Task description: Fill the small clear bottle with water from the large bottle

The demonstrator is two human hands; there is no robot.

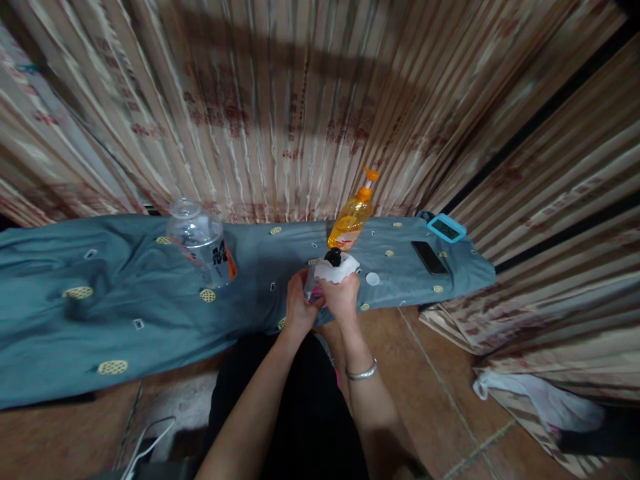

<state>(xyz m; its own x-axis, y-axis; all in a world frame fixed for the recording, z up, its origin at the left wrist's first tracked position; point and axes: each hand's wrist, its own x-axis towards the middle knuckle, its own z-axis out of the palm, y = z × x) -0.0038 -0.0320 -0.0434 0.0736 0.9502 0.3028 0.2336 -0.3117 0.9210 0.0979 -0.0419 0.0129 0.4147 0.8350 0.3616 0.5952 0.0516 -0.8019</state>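
Note:
My left hand (299,310) is wrapped round a small clear bottle (311,285) with something pink low on its side. A rounded black top (333,257) shows above it. In my right hand (343,301) is a white tissue or cloth (343,269), bunched against the bottle near that black top. My fingers partly hide both things. Just behind them stands an orange pump bottle (351,220), half filled with amber liquid. A small white disc (373,279) lies to the right of my right hand.
A green-grey cloth (255,300) with yellow patterns covers the long narrow surface. On the left stands a large clear plastic bottle (203,243). A dark phone (429,258) and a blue-framed digital clock (447,229) lie at the right. Pleated curtains (280,113) hang behind.

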